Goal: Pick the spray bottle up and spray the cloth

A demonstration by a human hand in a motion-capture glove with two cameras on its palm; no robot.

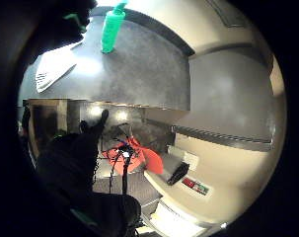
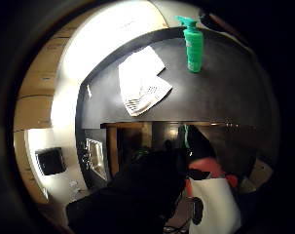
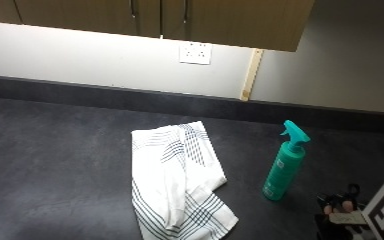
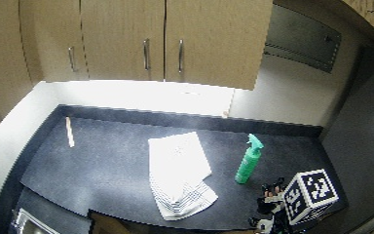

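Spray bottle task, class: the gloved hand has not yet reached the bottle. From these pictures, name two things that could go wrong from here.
1. The spray bottle is tall and narrow and stands upright and unsupported on the dark counter. The right hand, coming in low from the counter's edge, might knock it over instead of gripping it.
2. The nozzle points towards the cloth now, but the cloth lies apart from the bottle, so a poorly aimed spray could wet the counter.

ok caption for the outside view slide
Green spray bottle stands upright on the dark counter beside a striped cloth; gloved right hand at the edge.
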